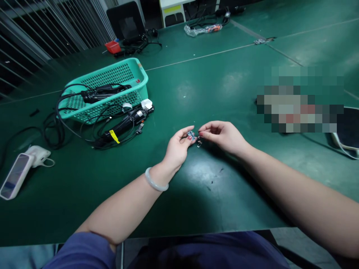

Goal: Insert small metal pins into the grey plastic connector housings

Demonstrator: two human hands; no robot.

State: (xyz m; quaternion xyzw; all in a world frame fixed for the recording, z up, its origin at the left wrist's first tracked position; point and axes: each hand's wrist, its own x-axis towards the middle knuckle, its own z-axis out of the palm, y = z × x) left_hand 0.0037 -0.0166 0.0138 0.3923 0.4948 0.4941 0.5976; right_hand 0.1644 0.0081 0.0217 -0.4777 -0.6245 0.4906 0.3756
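My left hand (178, 145) pinches a small circuit board (191, 135), bluish with tiny parts on it, between thumb and fingers just above the table. Close on its right, my right hand (220, 135) has thumb and forefinger pressed together at the board's edge. Whatever lies between those right fingertips is too small to make out. Just below the fingertips shows a small, pale, frame-like piece (199, 144); whether it rests on the table or hangs there I cannot tell.
A green perforated basket (137, 82) with black cabled devices stands at the left. Before it lies a black tool-like device (123, 129) with a yellow tag. A white phone-like device (17, 175) is far left. Behind are a red box (112, 47) and a plastic bag (202, 30); blurred items lie right.
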